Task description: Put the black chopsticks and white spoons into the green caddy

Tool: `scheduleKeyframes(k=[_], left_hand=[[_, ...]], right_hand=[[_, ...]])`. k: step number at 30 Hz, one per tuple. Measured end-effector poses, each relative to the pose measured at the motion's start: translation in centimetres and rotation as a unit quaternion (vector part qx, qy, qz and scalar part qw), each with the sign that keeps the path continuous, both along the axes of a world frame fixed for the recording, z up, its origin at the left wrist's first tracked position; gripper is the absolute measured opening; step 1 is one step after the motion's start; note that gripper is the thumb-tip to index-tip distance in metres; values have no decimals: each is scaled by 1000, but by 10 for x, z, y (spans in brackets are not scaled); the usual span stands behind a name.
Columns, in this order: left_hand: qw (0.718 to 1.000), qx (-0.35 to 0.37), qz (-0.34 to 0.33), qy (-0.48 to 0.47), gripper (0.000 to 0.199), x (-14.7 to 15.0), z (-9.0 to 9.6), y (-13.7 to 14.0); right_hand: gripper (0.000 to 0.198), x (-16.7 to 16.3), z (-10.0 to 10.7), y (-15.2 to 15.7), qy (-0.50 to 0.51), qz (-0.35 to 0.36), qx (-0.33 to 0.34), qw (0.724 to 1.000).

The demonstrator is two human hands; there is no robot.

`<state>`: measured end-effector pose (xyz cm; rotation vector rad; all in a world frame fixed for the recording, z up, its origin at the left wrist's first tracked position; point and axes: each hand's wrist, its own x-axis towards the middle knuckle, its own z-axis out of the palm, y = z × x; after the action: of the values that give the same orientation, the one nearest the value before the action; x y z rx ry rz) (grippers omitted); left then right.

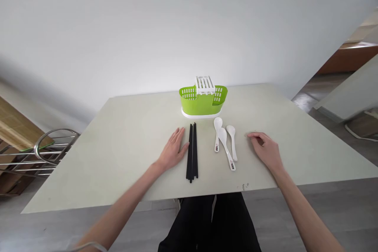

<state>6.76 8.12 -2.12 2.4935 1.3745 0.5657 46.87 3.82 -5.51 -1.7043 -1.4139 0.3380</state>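
My left hand [173, 149] lies flat on the table with its fingers stretched out, and holds nothing. Its thumb is right beside a bundle of black chopsticks [192, 153]. On the other side, my right hand [266, 150] rests on the tabletop, loosely curled, thumb and forefinger tips together around a small gap. Nothing shows in it. Nearest to it is a white spoon [231, 132]; two more white spoons [223, 137] [217, 123] lie to its left, one overlapping the other. Behind them stands a green cutlery basket [197, 106] with a white slatted top [205, 84] and white base.
The pale table [124, 126] backs against a white wall [147, 27]. Its front edge runs just before my black-trousered legs [209, 220]. At the left, a metal rack [44, 153] and a bamboo-coloured board [20, 126] stand beside the table.
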Motion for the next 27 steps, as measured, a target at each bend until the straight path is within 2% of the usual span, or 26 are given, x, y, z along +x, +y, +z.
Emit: scheduleKeyframes(k=[4, 9, 16, 22, 27], left_hand=[[999, 2, 9, 46, 75, -9, 6, 19], [997, -17, 27, 70, 88, 0, 12, 21], [1000, -11, 17, 18, 75, -8, 11, 21], [999, -6, 17, 34, 93, -5, 10, 19], [999, 4, 2, 36, 79, -5, 9, 19]], right_hand=[[30, 0, 1, -1, -1, -4, 4, 1000], [29, -1, 6, -2, 3, -8, -19, 1000], [27, -4, 7, -1, 8, -17, -22, 1000], [27, -5, 6, -1, 12, -20, -26, 999], [26, -5, 7, -1, 11, -24, -25, 999]])
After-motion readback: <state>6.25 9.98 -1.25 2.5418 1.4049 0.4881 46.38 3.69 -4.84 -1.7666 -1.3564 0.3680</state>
